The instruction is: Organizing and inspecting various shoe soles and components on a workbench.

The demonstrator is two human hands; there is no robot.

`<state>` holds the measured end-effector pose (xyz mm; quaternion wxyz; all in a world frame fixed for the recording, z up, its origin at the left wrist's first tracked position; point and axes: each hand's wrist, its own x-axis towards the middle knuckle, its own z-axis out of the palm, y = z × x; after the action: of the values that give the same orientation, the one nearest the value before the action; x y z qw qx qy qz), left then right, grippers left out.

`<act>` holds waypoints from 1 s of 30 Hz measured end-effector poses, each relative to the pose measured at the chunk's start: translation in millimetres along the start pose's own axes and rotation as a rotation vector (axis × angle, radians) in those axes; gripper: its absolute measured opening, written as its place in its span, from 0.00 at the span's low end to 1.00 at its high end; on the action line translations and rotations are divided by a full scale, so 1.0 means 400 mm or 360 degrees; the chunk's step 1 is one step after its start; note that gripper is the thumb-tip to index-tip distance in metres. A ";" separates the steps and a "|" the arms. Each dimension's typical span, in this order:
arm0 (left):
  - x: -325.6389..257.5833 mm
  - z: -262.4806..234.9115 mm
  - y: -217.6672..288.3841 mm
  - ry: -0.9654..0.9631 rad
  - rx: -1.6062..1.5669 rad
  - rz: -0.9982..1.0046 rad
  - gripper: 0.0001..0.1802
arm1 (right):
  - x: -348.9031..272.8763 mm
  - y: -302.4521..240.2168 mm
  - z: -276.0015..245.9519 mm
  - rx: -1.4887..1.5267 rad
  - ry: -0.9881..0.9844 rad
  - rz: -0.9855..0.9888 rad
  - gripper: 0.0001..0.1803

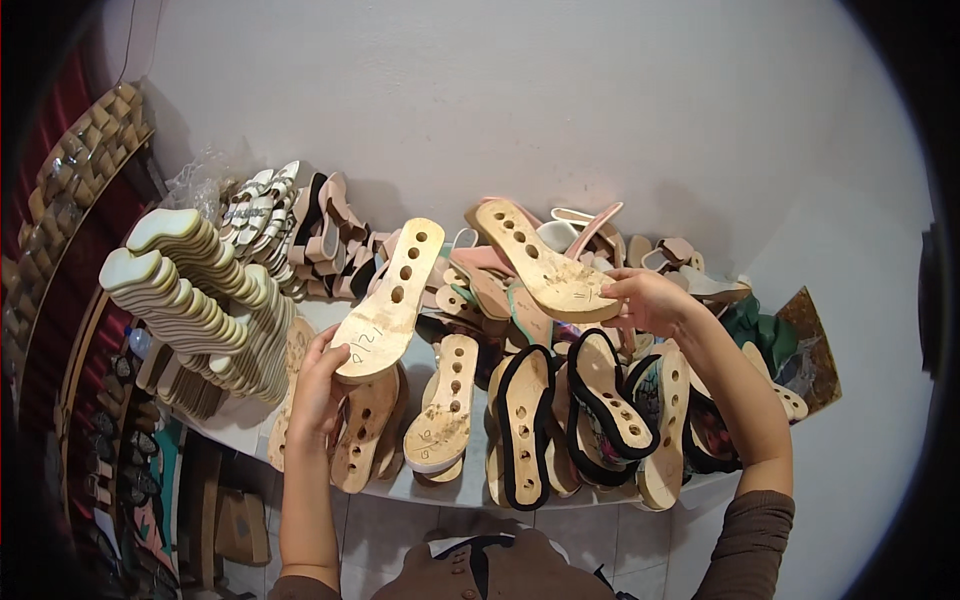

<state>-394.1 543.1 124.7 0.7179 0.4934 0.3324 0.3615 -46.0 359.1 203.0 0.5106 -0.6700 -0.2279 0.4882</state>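
My left hand [318,390] grips the broad end of a pale wooden shoe sole [385,318], its narrow end pointing up and away with a row of several round holes. Handwritten marks show near my thumb. In my right hand [650,300] is a similar wooden sole [545,270], pinched at its broad end and tilted to the far left, also with holes and dark stains. Both are raised above the table. Below them stand a stained wooden sole [442,410], a black-edged sole [523,425] and another black-edged one [612,395].
Stacks of cream-edged soles [195,300] rise at the left of the white table [235,425]. White strappy sandals [265,205] and pink sandals [335,215] pile against the wall [500,100]. Curved shelves [70,190] hold shoes far left. A box [815,350] stands at right.
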 end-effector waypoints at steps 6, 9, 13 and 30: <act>-0.020 0.010 0.003 0.0107 -0.0085 -0.0010 0.25 | 0.046 -0.016 -0.008 -0.0141 -0.0173 0.0158 0.21; -0.027 -0.004 -0.018 0.0167 -0.0075 -0.0035 0.26 | 0.046 0.001 0.014 -0.0030 -0.0227 0.0231 0.21; -0.040 -0.003 -0.044 0.0124 -0.0172 -0.0094 0.26 | -0.007 0.023 0.080 0.0176 -0.0325 0.0295 0.19; -0.102 0.015 -0.051 -0.0096 -0.0216 -0.0315 0.26 | -0.236 0.200 0.227 0.0968 -0.0156 0.0331 0.25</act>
<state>-406.2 500.4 112.0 0.7914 0.4192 0.3325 0.2956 -181.4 295.2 170.1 0.6231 -0.4821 -0.0263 0.6153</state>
